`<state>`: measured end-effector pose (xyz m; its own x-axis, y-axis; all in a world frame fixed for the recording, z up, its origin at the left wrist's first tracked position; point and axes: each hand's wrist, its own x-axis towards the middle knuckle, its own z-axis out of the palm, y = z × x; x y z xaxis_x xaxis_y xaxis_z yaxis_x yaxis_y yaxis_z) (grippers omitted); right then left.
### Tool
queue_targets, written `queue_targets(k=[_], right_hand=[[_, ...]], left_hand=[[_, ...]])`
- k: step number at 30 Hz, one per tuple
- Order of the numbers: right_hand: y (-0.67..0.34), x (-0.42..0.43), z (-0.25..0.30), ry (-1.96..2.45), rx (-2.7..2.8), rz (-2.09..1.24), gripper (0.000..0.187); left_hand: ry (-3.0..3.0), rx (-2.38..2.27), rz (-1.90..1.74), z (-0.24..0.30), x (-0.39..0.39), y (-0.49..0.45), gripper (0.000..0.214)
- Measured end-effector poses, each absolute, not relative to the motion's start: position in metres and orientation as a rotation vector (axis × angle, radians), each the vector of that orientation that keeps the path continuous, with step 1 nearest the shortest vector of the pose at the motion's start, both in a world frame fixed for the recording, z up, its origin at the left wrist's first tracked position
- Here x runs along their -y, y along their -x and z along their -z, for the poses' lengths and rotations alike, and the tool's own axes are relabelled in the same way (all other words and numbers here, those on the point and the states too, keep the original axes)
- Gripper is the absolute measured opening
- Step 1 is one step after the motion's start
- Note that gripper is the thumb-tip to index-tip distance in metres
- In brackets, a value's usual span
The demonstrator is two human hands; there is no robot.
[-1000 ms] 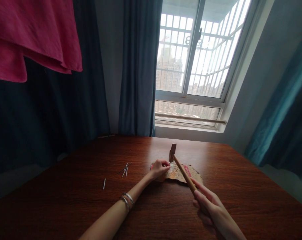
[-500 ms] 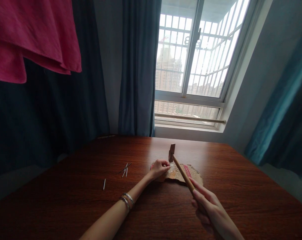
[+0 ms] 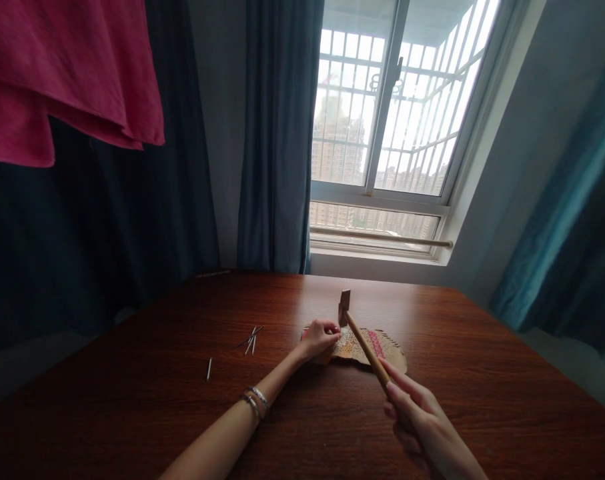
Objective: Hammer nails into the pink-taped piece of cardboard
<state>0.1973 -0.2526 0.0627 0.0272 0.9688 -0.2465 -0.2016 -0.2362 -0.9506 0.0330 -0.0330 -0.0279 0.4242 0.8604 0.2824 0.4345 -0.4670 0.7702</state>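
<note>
My right hand point(image 3: 416, 412) is wrapped round the wooden handle of a hammer point(image 3: 365, 344), whose head hangs tilted above the fingers of my other hand. My left hand point(image 3: 322, 338) rests on a tan piece of leather or board point(image 3: 387, 347), with thumb and forefinger pinched together just below the hammer head. Whatever is in that pinch is too small and covered to make out. The tan piece has an uneven edge, many small dark holes, and pink, orange and white patches. Part of it lies hidden beneath my left hand.
Several thin metal rods point(image 3: 253, 341) lie crossed on the brown wooden table point(image 3: 147, 413), left of my left hand. One more short rod point(image 3: 209, 369) lies nearer. A pink cloth point(image 3: 77, 80) hangs at upper left. Behind the table are blue curtains point(image 3: 277, 133) and a barred window point(image 3: 377, 120).
The hammer head has dipped very slightly toward my left hand. My left hand and the tan piece have stayed in place.
</note>
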Motion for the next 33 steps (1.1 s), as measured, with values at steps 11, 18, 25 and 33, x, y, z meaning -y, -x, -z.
queue_targets(k=[11, 18, 25, 33], right_hand=[[-0.195, 0.252, -0.065, 1.235, 0.893, -1.432, 0.074], [-0.194, 0.253, -0.062, 1.256, 0.878, -1.432, 0.075], [-0.191, 0.255, -0.071, 1.260, 0.866, -1.437, 0.076], [-0.190, 0.255, -0.067, 1.234, 0.872, -1.437, 0.076]], left_hand=[[-2.077, -1.067, -0.926, 0.029, 0.033, -0.032, 0.022], [-2.071, -1.096, -0.925, 0.028, 0.035, -0.033, 0.019], [-2.072, -1.098, -0.907, 0.030, 0.034, -0.033, 0.019], [-2.087, -1.107, -0.912, 0.028, 0.034, -0.033, 0.019]])
